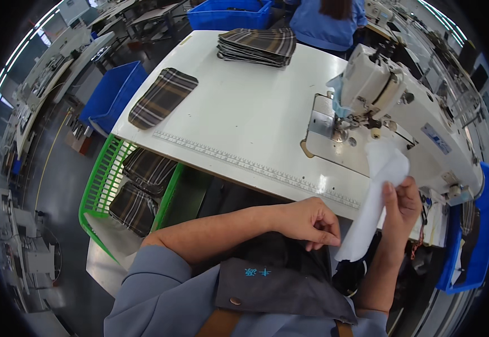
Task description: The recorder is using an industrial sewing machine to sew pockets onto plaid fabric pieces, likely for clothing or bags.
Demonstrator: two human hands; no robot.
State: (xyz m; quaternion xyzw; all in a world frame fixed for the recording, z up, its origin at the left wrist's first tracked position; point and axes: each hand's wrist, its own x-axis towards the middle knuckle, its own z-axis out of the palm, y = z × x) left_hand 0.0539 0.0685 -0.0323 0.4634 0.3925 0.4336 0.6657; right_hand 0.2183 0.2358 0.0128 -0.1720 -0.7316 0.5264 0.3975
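Observation:
My right hand (402,202) grips a soft white piece of cloth (375,205) by its right edge. The cloth hangs long and folded over the table's front edge, to the right of the middle. Close to its lower left side, my left hand (315,223) is closed with curled fingers and the thumb near the fingertips. What it pinches, if anything, is too small to tell. Beyond the cloth stands a white sewing machine (376,90) with a metal plate (321,124) under its needle area. A light blue cloth (339,96) hangs on the machine's head.
One plaid fabric piece (163,98) lies on the white table (227,106), with a plaid stack (257,46) at the back. A ruler strip (244,163) runs along the front. A green basket (95,185) holds plaid pieces. Blue bins (115,92) and a co-worker (326,25) are beyond.

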